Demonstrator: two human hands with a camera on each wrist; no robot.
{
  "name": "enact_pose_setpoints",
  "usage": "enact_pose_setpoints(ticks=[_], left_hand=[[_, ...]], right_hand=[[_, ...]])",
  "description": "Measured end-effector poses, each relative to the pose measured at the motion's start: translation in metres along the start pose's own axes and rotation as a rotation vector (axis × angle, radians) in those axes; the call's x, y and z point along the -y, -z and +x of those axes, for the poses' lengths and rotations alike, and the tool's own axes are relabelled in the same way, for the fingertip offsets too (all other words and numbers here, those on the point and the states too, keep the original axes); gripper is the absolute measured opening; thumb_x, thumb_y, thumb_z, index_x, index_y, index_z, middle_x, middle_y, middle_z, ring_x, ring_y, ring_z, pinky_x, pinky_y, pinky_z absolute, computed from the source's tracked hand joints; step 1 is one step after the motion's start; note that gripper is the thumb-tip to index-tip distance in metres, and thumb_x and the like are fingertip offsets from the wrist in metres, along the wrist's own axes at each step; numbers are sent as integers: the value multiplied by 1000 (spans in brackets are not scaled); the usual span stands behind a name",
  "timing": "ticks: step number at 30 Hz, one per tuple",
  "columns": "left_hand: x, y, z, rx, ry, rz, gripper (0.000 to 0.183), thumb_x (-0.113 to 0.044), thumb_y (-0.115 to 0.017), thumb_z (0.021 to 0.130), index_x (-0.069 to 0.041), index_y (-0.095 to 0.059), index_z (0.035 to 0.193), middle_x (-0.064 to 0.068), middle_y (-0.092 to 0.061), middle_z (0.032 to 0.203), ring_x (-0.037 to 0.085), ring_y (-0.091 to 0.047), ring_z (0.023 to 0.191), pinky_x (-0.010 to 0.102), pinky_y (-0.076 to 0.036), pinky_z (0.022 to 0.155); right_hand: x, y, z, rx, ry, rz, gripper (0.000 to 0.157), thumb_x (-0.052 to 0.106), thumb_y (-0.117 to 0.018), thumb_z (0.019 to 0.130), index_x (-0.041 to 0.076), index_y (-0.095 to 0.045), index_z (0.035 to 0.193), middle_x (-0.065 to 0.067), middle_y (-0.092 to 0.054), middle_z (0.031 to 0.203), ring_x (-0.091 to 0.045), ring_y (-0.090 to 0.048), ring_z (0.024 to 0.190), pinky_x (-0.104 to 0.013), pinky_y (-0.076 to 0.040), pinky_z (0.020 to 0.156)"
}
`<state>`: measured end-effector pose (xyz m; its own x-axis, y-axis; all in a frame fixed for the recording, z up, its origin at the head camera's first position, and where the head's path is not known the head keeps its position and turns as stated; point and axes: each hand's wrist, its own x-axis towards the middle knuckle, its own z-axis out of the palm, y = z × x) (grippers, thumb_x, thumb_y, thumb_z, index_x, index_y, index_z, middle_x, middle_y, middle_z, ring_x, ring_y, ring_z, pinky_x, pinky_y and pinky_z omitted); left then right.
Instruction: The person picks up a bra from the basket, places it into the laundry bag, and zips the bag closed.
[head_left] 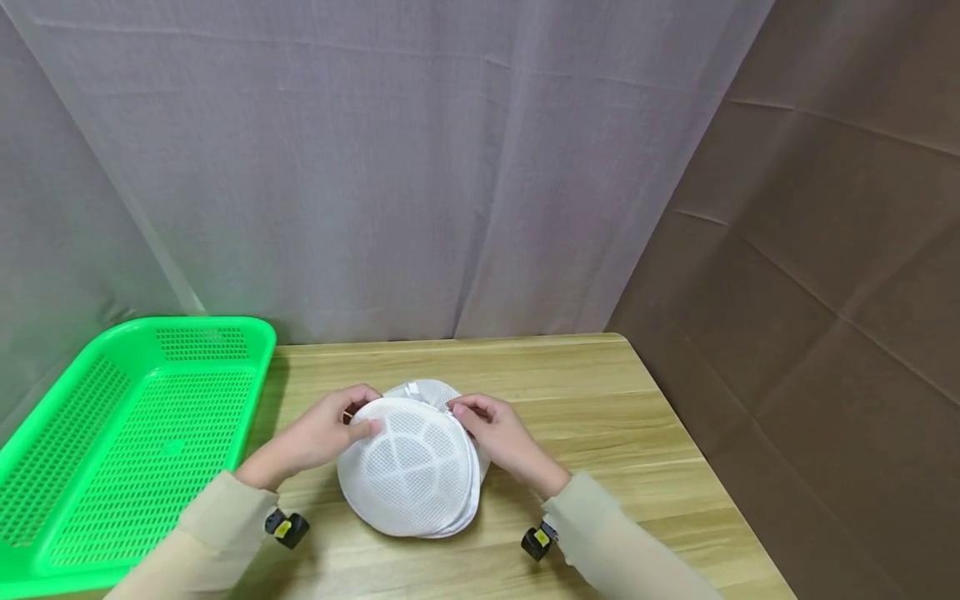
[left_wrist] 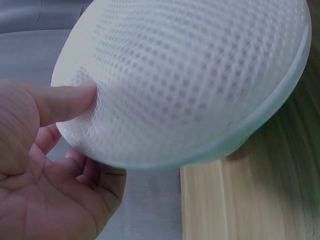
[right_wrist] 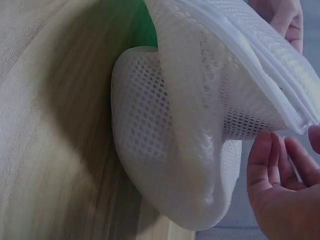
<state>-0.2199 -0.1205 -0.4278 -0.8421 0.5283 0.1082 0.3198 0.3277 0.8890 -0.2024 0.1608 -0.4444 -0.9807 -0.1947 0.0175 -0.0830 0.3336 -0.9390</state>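
Basically, the white mesh bag is on or just over the wooden table, right of the green basket. Left hand pinches its edge; right hand clamps the zipped rim, thumb against fingers. Probably best: steady left pinch, rim drawn taut, mesh unbunched.

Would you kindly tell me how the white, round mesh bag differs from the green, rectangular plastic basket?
The white, round mesh bag is smaller than the green, rectangular plastic basket. The bag looks pliable, the basket rigid. The left hand and right hand hold the bag; neither holds the basket. Both have many small holes.
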Motion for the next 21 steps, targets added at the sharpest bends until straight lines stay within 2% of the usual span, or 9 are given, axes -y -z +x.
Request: enact_pose_setpoints(ticks=[6, 12, 18, 21], left_hand=[[1, -2, 2, -62, 24, 23, 14, -9, -67, 91, -10, -64, 104, 5, -60, 97, 21, -57, 86, 35, -52, 72], [1, -5, 4, -106, 51, 36, 15, -9, -66, 91, -8, -64, 106, 6, -60, 100, 21, -57, 86, 35, -51, 72], [1, -8, 6, -178, 53, 56, 17, -8, -65, 91, -6, -64, 108, 7, -61, 102, 22, -56, 92, 38, -49, 79], [2, -9, 7, -207, 44, 68, 18, -7, -65, 91, -6, -64, 109, 7, -61, 103, 22, -56, 95, 40, -48, 82]], right_hand=[[1, -3, -3, 48, 28, 30, 23, 18, -54, 100, 4, -68, 112, -7, -68, 110, -15, -62, 97, -29, -52, 82], [0, -4, -6, 59, 53, 45, 24, 25, -56, 99, 7, -68, 111, -5, -68, 108, -17, -63, 94, -32, -53, 82], [2, -6, -8, 59, 115, -57, 21, 19, -56, 99, 8, -69, 112, -3, -69, 102, -13, -62, 85, -38, -53, 79], [14, -7, -13, 53, 132, -98, 20, 13, -55, 99, 5, -68, 111, -4, -69, 99, -13, -60, 83, -37, -53, 77]])
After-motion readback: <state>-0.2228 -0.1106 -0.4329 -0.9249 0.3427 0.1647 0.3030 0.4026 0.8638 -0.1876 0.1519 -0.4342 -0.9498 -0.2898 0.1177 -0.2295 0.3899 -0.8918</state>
